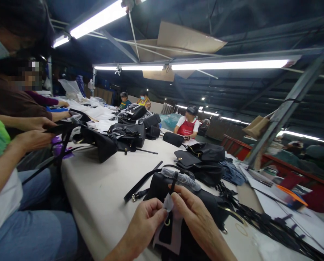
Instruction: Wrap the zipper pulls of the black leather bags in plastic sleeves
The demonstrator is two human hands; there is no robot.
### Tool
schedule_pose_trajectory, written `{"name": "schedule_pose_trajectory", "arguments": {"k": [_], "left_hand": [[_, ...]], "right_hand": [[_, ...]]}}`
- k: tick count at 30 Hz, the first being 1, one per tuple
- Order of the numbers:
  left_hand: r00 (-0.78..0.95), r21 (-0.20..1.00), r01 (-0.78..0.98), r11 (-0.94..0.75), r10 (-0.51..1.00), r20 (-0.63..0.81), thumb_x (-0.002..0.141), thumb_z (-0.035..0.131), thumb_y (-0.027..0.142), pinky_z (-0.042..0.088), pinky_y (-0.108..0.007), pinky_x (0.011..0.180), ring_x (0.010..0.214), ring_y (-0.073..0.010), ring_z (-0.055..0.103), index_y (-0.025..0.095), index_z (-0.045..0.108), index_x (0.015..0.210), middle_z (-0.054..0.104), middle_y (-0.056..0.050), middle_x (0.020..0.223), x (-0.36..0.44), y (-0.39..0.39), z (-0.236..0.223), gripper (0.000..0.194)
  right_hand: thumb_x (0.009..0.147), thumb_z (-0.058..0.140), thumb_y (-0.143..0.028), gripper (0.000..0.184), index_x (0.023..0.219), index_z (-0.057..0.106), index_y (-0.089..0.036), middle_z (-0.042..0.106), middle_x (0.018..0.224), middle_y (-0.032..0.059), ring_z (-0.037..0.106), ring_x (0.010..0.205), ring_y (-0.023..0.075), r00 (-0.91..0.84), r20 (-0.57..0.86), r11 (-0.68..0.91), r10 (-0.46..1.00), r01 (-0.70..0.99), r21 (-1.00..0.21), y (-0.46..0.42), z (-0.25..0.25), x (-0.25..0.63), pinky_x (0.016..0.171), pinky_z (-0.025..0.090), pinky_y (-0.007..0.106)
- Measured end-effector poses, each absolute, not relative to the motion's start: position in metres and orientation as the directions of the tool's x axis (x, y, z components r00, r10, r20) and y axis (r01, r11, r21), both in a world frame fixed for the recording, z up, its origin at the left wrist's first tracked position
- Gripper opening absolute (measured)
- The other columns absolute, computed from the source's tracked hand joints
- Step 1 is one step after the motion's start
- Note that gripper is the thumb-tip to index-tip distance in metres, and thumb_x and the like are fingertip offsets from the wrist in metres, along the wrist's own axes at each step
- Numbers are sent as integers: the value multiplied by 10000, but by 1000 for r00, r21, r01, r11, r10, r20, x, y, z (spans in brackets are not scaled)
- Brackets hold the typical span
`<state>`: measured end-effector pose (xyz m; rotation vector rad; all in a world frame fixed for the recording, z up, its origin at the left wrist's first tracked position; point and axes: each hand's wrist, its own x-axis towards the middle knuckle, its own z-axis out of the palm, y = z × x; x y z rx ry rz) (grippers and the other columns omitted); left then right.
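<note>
Head cam: left hand (148, 218) is pinching a thin whitish wrapping strip (168, 202), and right hand (191, 208) has thumb and fingers closed on a slim black strap (174, 182) just ahead of it. The black handbag (158, 183) is on the bench (104, 192), right under both hands, its bagged handle (182, 177) just beyond the fingertips. Looks like strap-wrapping to me, though could be unwrapping, can't tell. Either way, next move calls for a steady strap and gentle fingers, since that strip looks flimsy.

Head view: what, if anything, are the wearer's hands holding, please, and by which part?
Right hand: a black strap, near its visible top; left hand: pale wrapping, just below that.
</note>
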<state>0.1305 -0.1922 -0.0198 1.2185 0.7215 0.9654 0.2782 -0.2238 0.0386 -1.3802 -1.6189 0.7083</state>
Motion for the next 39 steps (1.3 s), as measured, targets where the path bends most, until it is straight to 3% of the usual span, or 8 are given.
{"name": "schedule_pose_trajectory", "arguments": {"k": [6,10,16,19,26,30,33,39], "left_hand": [[459,957,-243,162,888,-33,637,715,518,254,-203,470,477,-61,360,168,513,659,476,48,556,127,-195,-15,405],[506,943,-252,217,860,-63,615,726,562,345,-211,504,521,-90,469,158,545,705,545,16,628,126,-195,-14,451],[493,941,-253,226,867,-76,604,747,551,364,-208,497,508,-84,457,164,542,734,522,40,601,132,-194,-18,457],[482,933,-264,243,872,-91,608,739,561,341,-204,479,498,-86,443,180,513,726,501,50,584,136,-194,-19,458],[341,962,-269,40,938,56,721,651,557,246,-209,471,497,-72,318,203,427,640,385,78,551,147,-194,-26,426],[317,975,-186,-122,932,177,817,581,546,276,-223,504,545,-94,350,194,477,690,416,60,593,150,-194,-37,388],[270,966,-171,-195,934,236,836,567,566,291,-221,522,570,-100,371,186,500,692,436,48,614,150,-196,-40,412],[530,851,-475,223,845,74,756,654,617,389,-226,535,505,-106,478,164,592,802,553,19,587,142,-204,-31,459]], "right_hand": [[714,650,-271,746,1404,411,-118,650,788,-1,606,723,190,-6,82,81,997,262,-962,-227,21,282,683,478,321],[708,656,-241,773,1417,380,-102,627,732,-24,586,692,171,25,98,92,995,176,-980,-224,14,279,650,463,300],[679,630,-245,728,1377,477,-106,449,580,-93,454,553,130,175,196,129,965,336,-933,-223,9,277,532,363,257],[704,617,-285,710,1380,486,-110,475,582,-81,460,556,134,176,220,133,960,402,-906,-223,5,278,538,370,263],[767,633,-428,714,1381,487,-96,529,596,-56,519,573,157,153,159,109,975,292,-950,-229,12,280,562,438,281],[714,727,-441,718,1338,549,-133,690,802,21,636,779,223,264,218,107,939,379,-919,-227,20,274,745,507,327],[683,757,-416,752,1341,541,-124,702,741,7,647,700,210,283,244,134,928,357,-924,-222,22,270,671,512,302],[742,695,-453,661,1290,561,-107,665,641,-21,587,571,160,242,245,159,939,326,-932,-213,26,272,545,454,253]]}}
